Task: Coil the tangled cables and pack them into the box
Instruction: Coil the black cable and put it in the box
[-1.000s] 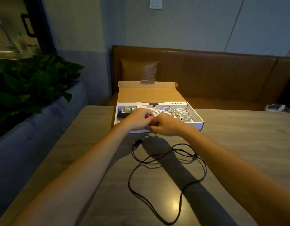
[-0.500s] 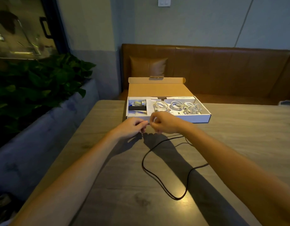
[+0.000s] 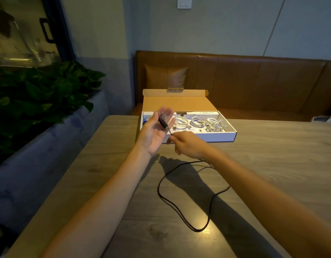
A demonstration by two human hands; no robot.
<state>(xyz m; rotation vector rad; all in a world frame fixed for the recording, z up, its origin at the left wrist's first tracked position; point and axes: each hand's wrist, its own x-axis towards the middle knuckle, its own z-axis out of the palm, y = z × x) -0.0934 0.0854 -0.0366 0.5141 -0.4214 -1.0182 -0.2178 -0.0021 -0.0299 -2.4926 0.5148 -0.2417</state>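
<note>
plug [image 3: 163, 123] of the black cable [image 3: 197, 230] lies across the left hand [image 3: 155, 131], which is raised palm up with its fingers straight and spread wide. the right hand [image 3: 188, 144], at 4 o'clock of the left, pinches the cable just below the plug, its other fingers curled. from that pinch the cable passes under the right wrist and drops to the worktop [image 3: 272, 164], where it runs in one loose loop toward 6 o'clock, between the two forearms. both hands hover just in front of the open box [image 3: 216, 137], which sits on the worktop at 12 o'clock. inside it, white cables [image 3: 198, 121] lie coiled side by side in the right half, and the brown lid [image 3: 179, 104] leans back on the far side.
</note>
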